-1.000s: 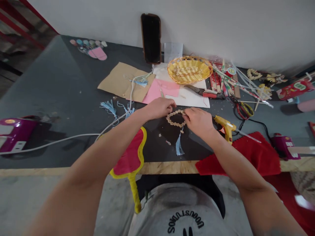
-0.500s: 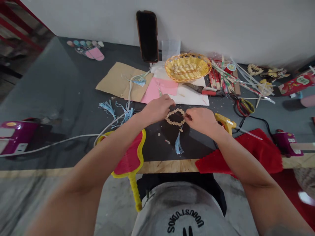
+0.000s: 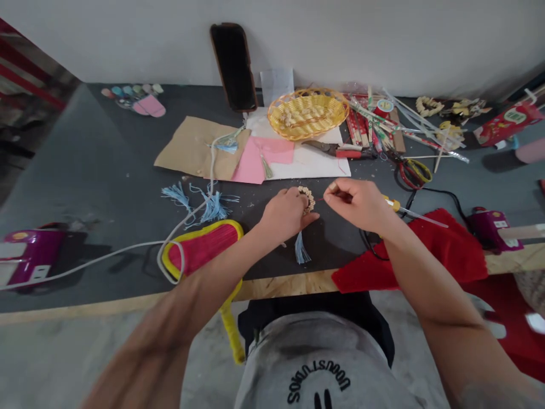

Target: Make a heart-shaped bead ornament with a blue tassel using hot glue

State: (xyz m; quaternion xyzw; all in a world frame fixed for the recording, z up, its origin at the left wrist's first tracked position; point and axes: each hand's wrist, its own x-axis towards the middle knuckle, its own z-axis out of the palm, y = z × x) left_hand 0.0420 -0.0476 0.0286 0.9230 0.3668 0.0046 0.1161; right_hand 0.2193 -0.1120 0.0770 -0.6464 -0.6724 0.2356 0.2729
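A ring of pale beads (image 3: 306,195) is held in my left hand (image 3: 286,215), whose fingers cover its left part. Below the ring hangs a light blue tassel (image 3: 302,250), lying over the dark tabletop. To the right, my right hand (image 3: 355,204) is closed in a pinch on a thin red thread (image 3: 320,199) that runs toward the ring. The thread's far end at the beads is too small to make out.
Behind the hands stand a woven basket (image 3: 309,116), pliers (image 3: 336,150), scissors (image 3: 413,172) and a phone (image 3: 234,68). Blue tassels (image 3: 213,205) and a pink-yellow fan (image 3: 204,247) lie left. A glue gun (image 3: 390,203) and red cloth (image 3: 443,250) lie right.
My left hand has moved onto the bead ring and now grips it. The right hand has drawn away from the ring to the right, with red thread showing between them.
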